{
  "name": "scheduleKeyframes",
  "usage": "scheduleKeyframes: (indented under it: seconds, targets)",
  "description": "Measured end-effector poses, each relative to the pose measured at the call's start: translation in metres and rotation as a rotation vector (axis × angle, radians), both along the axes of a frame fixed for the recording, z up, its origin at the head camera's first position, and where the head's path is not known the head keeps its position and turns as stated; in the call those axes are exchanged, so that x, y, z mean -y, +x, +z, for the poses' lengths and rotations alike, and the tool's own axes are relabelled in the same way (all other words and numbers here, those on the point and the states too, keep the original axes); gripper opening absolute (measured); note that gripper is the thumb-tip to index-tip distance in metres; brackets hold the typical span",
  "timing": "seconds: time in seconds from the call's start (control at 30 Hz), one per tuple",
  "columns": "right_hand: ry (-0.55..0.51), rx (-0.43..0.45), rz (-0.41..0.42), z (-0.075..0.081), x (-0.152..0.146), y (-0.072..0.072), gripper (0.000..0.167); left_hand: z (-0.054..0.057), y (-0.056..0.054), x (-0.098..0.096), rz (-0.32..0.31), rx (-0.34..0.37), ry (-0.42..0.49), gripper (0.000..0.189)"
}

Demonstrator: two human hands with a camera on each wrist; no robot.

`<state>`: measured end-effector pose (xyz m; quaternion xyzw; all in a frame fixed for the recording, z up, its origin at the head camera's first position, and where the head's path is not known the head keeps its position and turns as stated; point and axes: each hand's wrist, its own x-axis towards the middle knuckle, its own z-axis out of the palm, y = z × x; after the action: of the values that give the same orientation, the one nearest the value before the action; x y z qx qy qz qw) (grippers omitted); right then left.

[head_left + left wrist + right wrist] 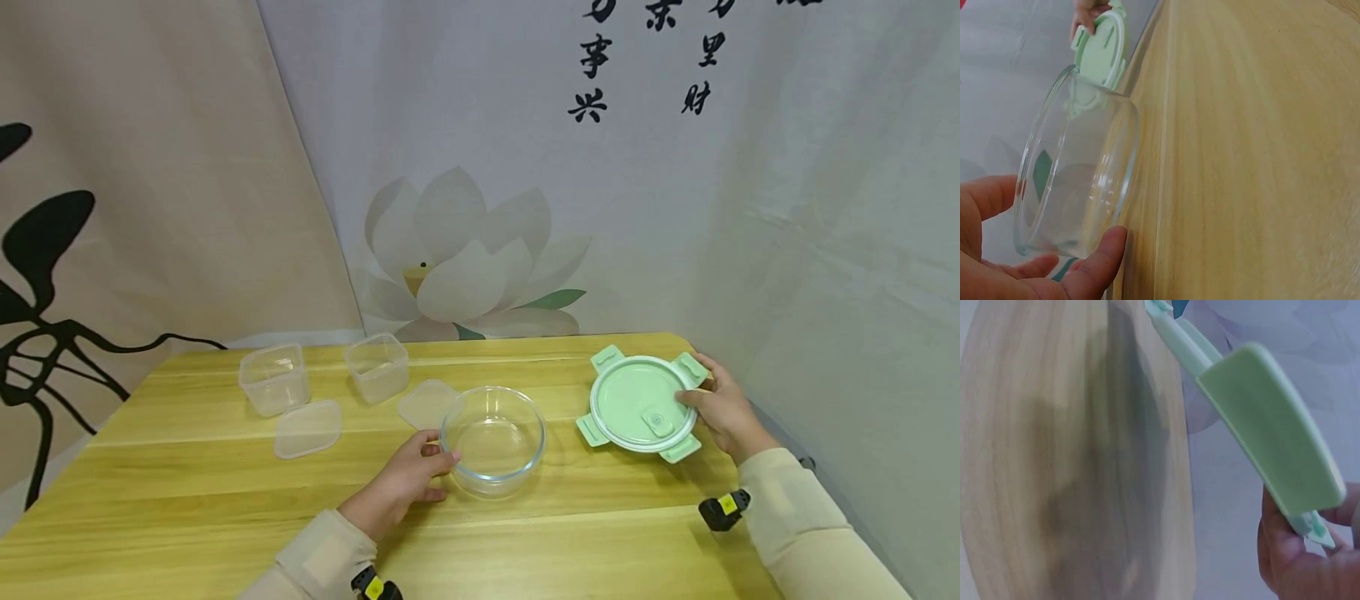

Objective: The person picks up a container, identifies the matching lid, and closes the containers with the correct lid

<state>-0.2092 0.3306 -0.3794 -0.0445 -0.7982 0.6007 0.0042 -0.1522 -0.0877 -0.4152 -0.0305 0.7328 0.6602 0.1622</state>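
Observation:
In the head view a round clear glass bowl [495,479] is upright at the middle of the wooden table. My left hand [408,479] holds its left side, and in the left wrist view the thumb [1104,256] lies along the glass. To the right, a round light-green lid [633,400] with several flaps standing out around its rim is in my right hand [723,412]. The thumb is on the lid's top face. In the right wrist view the lid is seen edge-on, one flap [1272,431] toward the camera, above the table.
Two clear plastic tubs [273,383] stand at the back left. One flat translucent lid [307,429] lies in front of them, and another translucent lid [426,403] lies just behind the bowl's left side. A printed curtain [637,208] hangs behind the table [570,546].

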Motion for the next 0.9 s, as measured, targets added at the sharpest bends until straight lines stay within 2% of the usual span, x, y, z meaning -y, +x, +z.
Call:
scheduleKeyframes:
  seconds: [0.17, 0.53, 0.9]
  targets:
    - [0.071, -0.067, -0.011, 0.007, 0.006, 0.004, 0.076, 0.0, -0.001, 0.001, -0.001, 0.0, -0.002, 0.053]
    - [0.145, -0.142, -0.006, 0.022, 0.016, 0.007, 0.073, -0.001, -0.001, 0.002, 0.008, -0.004, -0.01, 0.052]
    - [0.157, -0.21, 0.006, 0.036, 0.019, 0.005, 0.072, 0.005, 0.001, 0.007, 0.0, -0.004, -0.036, 0.059]
